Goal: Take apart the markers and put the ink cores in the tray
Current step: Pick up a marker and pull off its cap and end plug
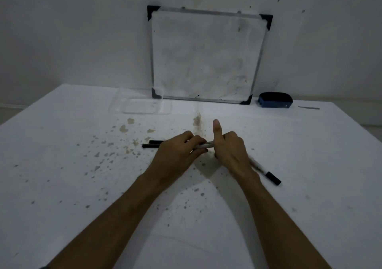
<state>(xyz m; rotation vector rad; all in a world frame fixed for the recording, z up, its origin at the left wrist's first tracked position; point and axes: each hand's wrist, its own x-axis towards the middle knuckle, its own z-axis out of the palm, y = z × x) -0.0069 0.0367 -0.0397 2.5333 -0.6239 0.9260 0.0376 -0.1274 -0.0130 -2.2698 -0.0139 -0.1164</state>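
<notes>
Both hands grip one marker [203, 145] held level above the table's middle. My left hand [179, 151] closes around its left part and my right hand [229, 146] around its right end, thumb pointing up. Two thin black pieces [152, 144] stick out to the left of my left hand; whether they lie on the table or are held I cannot tell. Another marker [265, 172] with a black cap lies on the table behind my right wrist. The clear plastic tray [141, 105] sits at the back left and looks empty.
A small whiteboard [206, 55] leans on the wall at the back. A blue eraser [275, 99] sits to its right. The white table [62, 165] is speckled with stains.
</notes>
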